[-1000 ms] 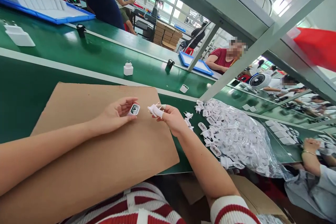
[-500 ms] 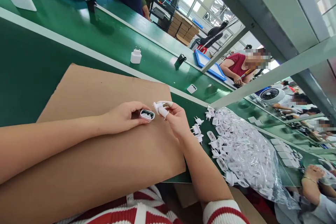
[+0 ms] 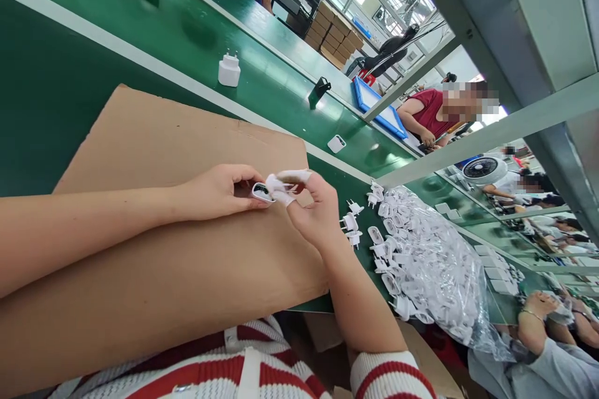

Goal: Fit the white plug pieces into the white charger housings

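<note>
Over the cardboard sheet (image 3: 196, 131), my left hand (image 3: 213, 193) grips a white charger housing (image 3: 262, 192) with its hollow end facing right. Dark parts show inside the opening. My right hand (image 3: 311, 202), white covers on its fingertips, pinches a white plug cap with metal pins (image 3: 277, 187). The cap is up against the housing's open end; the fingers partly hide it, and I cannot tell whether it is seated. Just right of my right hand, a few loose plug caps (image 3: 350, 222) lie on the green surface.
A clear plastic bag (image 3: 435, 262) heaped with plug caps lies to the right. Beyond the pale rail, a white charger (image 3: 229, 70), a black holder (image 3: 320, 92) and an open housing (image 3: 336, 144) stand on the green belt. A metal post slants overhead; co-workers sit at right.
My right hand has brought the plug cap left against the housing, closing the small gap between them. The view has shifted, and the charger on the belt appears farther left.
</note>
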`<state>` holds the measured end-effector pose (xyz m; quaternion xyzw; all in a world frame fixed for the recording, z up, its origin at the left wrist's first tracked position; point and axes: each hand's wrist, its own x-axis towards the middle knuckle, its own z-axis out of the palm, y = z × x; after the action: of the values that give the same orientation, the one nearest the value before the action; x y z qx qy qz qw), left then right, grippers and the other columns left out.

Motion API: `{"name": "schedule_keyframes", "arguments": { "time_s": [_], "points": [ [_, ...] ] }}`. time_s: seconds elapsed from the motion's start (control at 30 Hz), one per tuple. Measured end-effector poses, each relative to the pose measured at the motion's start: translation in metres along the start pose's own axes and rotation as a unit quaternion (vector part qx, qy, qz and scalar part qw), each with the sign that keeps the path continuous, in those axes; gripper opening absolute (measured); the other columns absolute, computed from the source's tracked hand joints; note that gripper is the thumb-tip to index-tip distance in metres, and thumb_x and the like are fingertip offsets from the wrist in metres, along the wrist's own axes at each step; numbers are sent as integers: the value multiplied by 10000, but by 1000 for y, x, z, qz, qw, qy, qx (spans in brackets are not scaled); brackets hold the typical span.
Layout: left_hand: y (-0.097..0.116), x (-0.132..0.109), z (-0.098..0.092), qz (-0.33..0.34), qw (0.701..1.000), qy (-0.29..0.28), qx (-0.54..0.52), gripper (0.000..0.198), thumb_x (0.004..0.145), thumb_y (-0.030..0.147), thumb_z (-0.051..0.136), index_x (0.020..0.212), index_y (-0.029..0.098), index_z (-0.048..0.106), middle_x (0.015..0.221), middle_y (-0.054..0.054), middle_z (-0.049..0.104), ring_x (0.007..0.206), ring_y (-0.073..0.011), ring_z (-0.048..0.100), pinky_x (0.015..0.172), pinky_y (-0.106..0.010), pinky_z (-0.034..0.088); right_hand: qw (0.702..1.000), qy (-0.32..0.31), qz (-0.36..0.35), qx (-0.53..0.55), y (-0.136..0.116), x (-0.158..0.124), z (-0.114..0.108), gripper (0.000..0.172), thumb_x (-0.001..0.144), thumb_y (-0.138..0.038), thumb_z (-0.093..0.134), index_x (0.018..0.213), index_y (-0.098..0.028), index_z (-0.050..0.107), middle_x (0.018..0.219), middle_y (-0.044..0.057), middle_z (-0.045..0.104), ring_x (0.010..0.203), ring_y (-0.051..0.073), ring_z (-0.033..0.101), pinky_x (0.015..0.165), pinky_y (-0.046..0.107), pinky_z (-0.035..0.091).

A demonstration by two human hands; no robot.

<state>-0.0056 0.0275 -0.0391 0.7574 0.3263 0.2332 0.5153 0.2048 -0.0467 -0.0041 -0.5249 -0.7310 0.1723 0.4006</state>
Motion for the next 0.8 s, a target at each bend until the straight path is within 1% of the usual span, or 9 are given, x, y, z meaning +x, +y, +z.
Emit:
{"name": "schedule_keyframes", "arguments": {
  "time_s": [0.07,0.17,0.27,0.43,0.6,0.8],
  "points": [
    [0,1,-1,7,1000,3,11,447,759,574,767,1050,236,735,1033,-16,738,973,-239,670,865,-302,533,997,-46,-22,-53,-1,1,4,253,902,-194,619,1133,-271,688,1049,29,732,982,198,650,902,341,526],
    [0,1,-2,21,999,-1,24,411,776,569,751,983,215,730,983,-14,733,933,-224,661,838,-282,520,989,-74,-39,-118,-1,3,10,288,915,-156,576,1160,-252,694,1050,36,719,1014,202,630,918,326,508],
    [-1,0,-2,28,999,-5,26,413,790,569,740,1000,213,732,988,-16,733,927,-226,662,818,-279,519,985,-73,-47,-150,-2,2,14,298,922,-142,541,1165,-225,692,1045,53,705,1010,210,619,898,321,506],
    [-2,0,-1,23,999,3,30,446,775,578,746,1055,231,742,1033,-21,741,962,-245,671,845,-307,527,985,-35,-39,-163,-3,-1,14,371,883,-73,516,1183,-221,676,1089,69,696,1034,218,613,906,329,506],
    [-1,0,-2,21,1000,-1,21,413,766,573,745,1003,235,744,1012,-20,736,942,-242,671,828,-303,529,980,-71,-27,-185,-4,0,15,362,874,-83,532,1163,-242,682,1056,61,691,1012,226,609,865,332,506],
    [-2,1,-1,21,1000,-4,19,423,763,572,751,976,206,738,958,-21,727,891,-226,656,779,-289,511,964,-93,-71,-237,-7,5,14,298,868,-105,544,1086,-230,703,966,56,675,951,221,590,798,318,473]
  ]
}}
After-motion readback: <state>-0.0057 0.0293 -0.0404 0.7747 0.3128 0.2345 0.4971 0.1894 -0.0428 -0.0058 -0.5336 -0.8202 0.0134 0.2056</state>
